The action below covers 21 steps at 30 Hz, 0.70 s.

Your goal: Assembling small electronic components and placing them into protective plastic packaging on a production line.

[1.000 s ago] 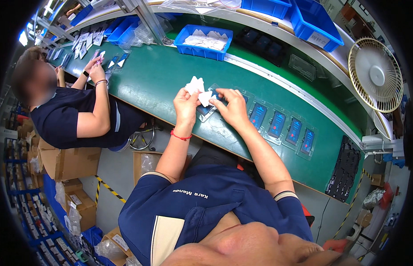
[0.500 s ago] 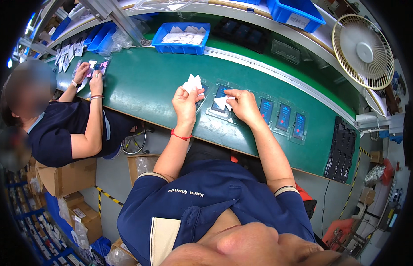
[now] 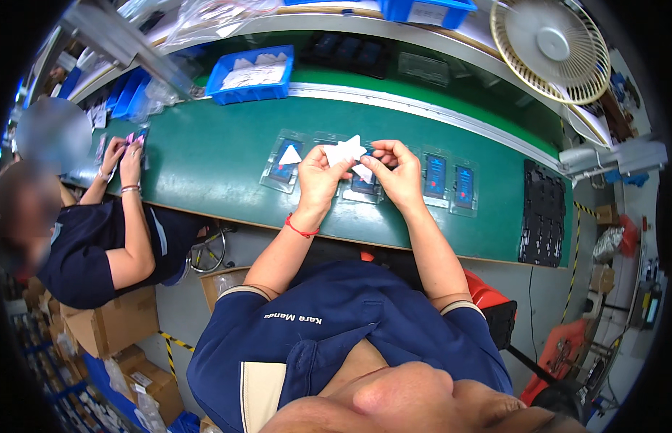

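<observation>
My left hand (image 3: 320, 180) is closed on a fanned bunch of white triangular paper pieces (image 3: 343, 151). Beside it, my right hand (image 3: 399, 177) has thumb and forefinger at the right corner of the bunch, seemingly pinching it. Just below the fingers, another white triangular piece (image 3: 363, 173) shows over a dark blue flat part in a clear plastic tray (image 3: 365, 196); whether it lies there or is held, I cannot tell. Left of my hands, a clear tray (image 3: 272, 180) holds a similar blue part with a white triangle (image 3: 290, 155) on it. Another tray is mostly hidden behind my left hand.
Two more trayed blue parts (image 3: 435, 177) (image 3: 464, 186) lie to the right, before a black moulded tray (image 3: 544, 213). A blue bin (image 3: 219, 94) of white pieces stands at the back. A fan (image 3: 552, 43) is at upper right. A co-worker's hands (image 3: 123, 159) work at left.
The view has shifted, so the bench items sit further left. My right hand has come over to the bunch in my left hand. The tray with the white triangle on it is now uncovered.
</observation>
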Motion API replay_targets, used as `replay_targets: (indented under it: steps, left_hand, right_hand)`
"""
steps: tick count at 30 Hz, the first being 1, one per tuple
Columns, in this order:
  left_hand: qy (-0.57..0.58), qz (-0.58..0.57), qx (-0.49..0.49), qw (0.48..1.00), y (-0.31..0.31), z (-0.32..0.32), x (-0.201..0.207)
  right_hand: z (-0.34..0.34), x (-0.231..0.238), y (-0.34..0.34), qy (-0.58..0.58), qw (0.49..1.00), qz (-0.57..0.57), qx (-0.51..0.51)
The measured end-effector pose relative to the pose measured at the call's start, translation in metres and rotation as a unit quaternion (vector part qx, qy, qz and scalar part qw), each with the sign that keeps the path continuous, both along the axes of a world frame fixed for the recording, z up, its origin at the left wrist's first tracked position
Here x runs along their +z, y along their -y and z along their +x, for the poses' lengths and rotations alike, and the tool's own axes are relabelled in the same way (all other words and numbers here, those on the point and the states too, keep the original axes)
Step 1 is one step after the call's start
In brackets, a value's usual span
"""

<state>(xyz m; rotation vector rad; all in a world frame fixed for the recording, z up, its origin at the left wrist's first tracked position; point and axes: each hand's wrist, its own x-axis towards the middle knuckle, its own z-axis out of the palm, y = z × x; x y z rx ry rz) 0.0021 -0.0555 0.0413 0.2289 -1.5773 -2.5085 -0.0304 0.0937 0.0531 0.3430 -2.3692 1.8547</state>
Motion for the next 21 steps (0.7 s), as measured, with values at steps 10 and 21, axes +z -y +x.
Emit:
replay_targets:
  steps: [10,21]
  left_hand:
    - [0.068,0.086,-0.132,0.985,-0.040,-0.004,-0.007]
    - [0.082,0.119,-0.128,0.981,-0.056,-0.004,-0.001]
  right_hand:
    - [0.007,-0.009,-0.039,0.140,0.973,-0.182,0.041]
    - [0.013,-0.013,-0.056,0.123,0.977,-0.172,0.015]
